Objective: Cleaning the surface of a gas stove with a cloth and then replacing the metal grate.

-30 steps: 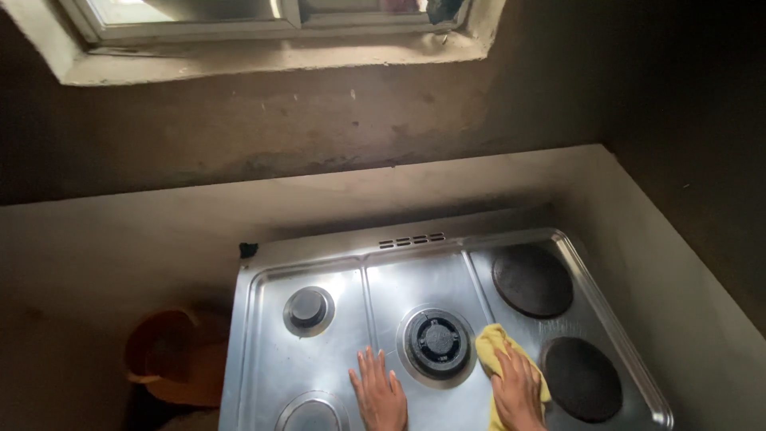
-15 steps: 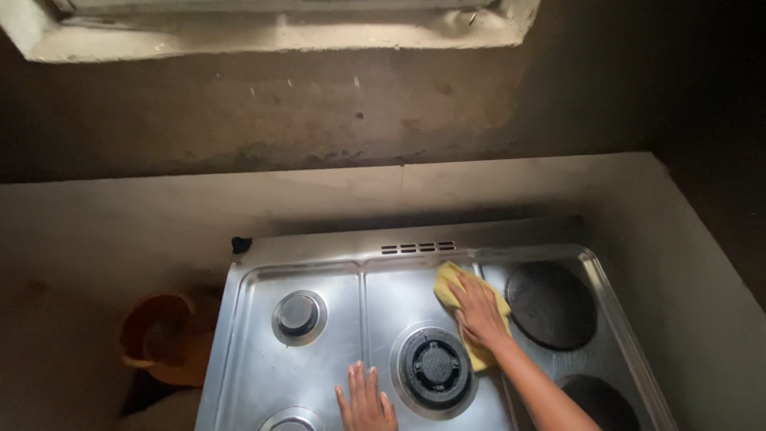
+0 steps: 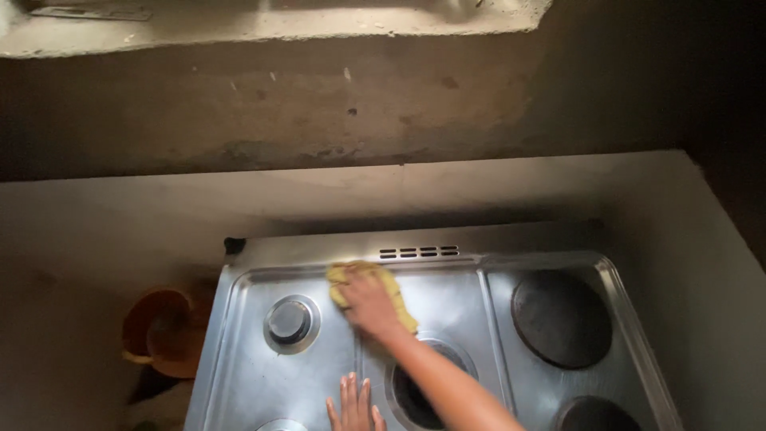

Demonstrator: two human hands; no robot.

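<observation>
A stainless steel stove top [image 3: 447, 291] fills the lower middle of the head view. My right hand [image 3: 369, 303] presses a yellow cloth [image 3: 345, 275] flat on the steel near the stove's back edge, between the small gas burner [image 3: 289, 322] and the vent slots [image 3: 419, 252]. My forearm crosses over the middle burner [image 3: 411, 391]. At the bottom edge my left hand [image 3: 354, 405] rests flat on the stove, fingers spread, holding nothing.
Two dark round electric plates [image 3: 560, 318] [image 3: 594, 415] sit on the stove's right side. An orange bucket [image 3: 163, 331] stands on the floor to the left of the stove. A bare wall [image 3: 319, 120] and window sill [image 3: 279, 24] lie behind.
My right hand has slid the yellow cloth from the front right of the stove to the back and then left along the back edge. My left hand has stayed flat near the front.
</observation>
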